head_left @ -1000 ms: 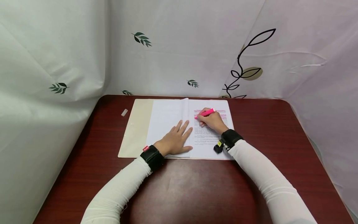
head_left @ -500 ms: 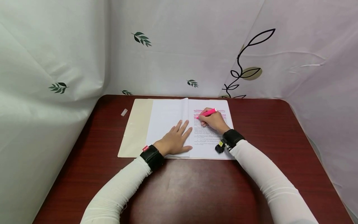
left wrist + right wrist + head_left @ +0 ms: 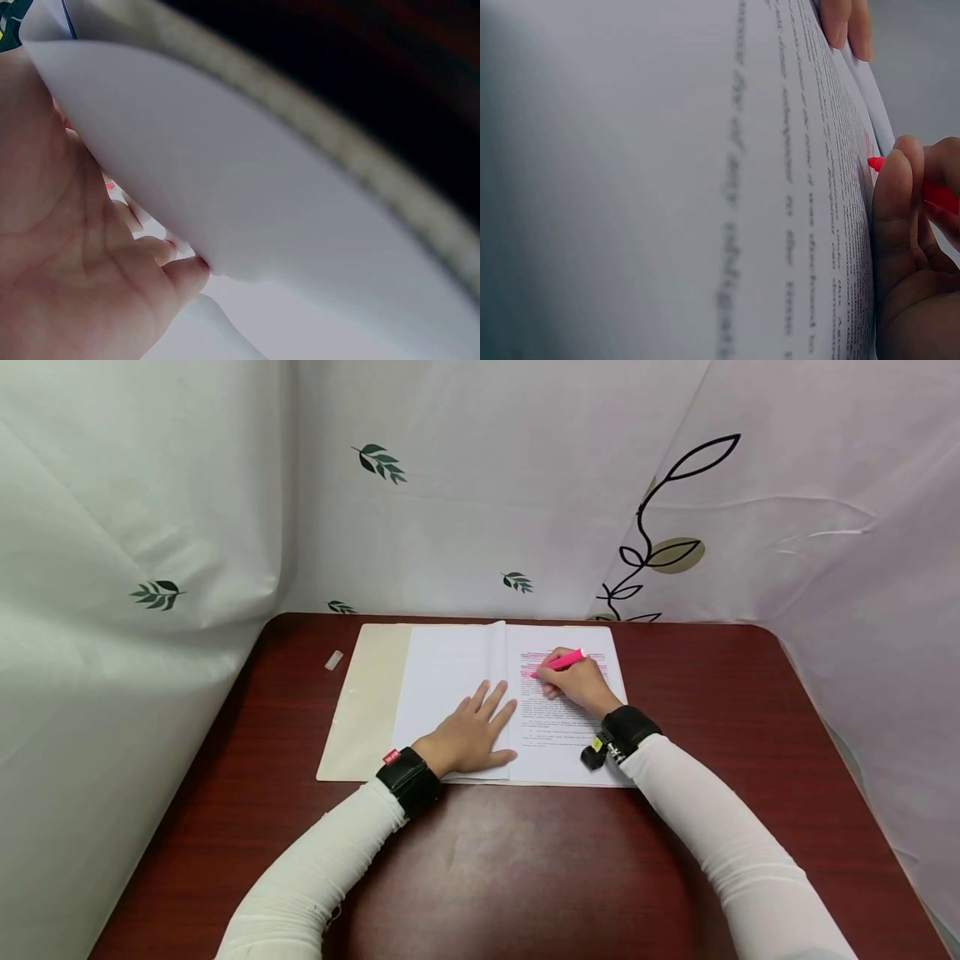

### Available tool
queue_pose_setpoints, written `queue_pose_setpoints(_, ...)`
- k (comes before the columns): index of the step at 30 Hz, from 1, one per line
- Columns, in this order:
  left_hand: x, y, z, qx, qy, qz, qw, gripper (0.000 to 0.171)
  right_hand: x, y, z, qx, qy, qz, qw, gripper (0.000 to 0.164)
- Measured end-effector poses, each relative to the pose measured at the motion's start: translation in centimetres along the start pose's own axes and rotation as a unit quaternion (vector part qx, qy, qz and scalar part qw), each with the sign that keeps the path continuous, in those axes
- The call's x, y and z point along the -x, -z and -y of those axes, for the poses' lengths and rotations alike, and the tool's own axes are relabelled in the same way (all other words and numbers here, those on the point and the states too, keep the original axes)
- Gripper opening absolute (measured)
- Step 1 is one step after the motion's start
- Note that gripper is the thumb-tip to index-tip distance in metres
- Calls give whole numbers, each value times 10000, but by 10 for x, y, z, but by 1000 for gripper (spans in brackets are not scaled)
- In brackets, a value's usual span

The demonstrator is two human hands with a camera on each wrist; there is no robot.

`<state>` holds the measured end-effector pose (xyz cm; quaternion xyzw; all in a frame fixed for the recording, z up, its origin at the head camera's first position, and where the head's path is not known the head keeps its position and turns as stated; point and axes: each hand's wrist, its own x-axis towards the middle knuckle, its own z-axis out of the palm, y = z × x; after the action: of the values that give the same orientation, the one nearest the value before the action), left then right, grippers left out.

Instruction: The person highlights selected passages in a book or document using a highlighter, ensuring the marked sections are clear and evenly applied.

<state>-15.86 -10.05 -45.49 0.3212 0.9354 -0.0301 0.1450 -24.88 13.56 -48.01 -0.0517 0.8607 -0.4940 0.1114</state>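
Note:
A pink highlighter [image 3: 564, 661] is pinched in my right hand [image 3: 581, 683], its tip at the printed lines of the right-hand page [image 3: 558, 760]. Pink strokes cover several lines near the top of that page. In the right wrist view the highlighter [image 3: 874, 163] shows its tip close to the paper, beside the curled fingers. My left hand [image 3: 467, 739] lies with spread fingers on the blank left page [image 3: 442, 668], near the fold. The left wrist view shows the palm of that hand [image 3: 82, 247] against a white sheet [image 3: 187, 142].
The pages lie in an opened cream folder [image 3: 360, 718] on a dark red-brown table [image 3: 480, 868]. Left of the folder is a small whitish block [image 3: 333, 661]. A pale curtain [image 3: 450, 485] with leaf prints hangs behind the table's far edge.
My right hand has slid a little to the right with the highlighter, along a line of text. The left hand has stayed in place.

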Motion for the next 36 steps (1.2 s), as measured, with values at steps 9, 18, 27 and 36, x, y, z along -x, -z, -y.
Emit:
queue_pose_setpoints(9, 0, -1, 0, -19, -26, -27, 10000, 88, 3, 2, 0, -197, -103, -55, 9997, 20)
queue_pose_setpoints(18, 1, -1, 0, 25, -19, -59, 10000, 88, 5, 7, -1, 11, -118, -43, 9999, 19)
queue_pose_setpoints(27, 1, 0, 0, 30, 14, -42, 10000, 88, 6, 12, -5, 81, -98, -69, 9999, 19)
queue_pose_setpoints(36, 3, 2, 0, 164, -2, -22, 9999, 88, 5, 15, -8, -49, -129, -85, 9999, 19)
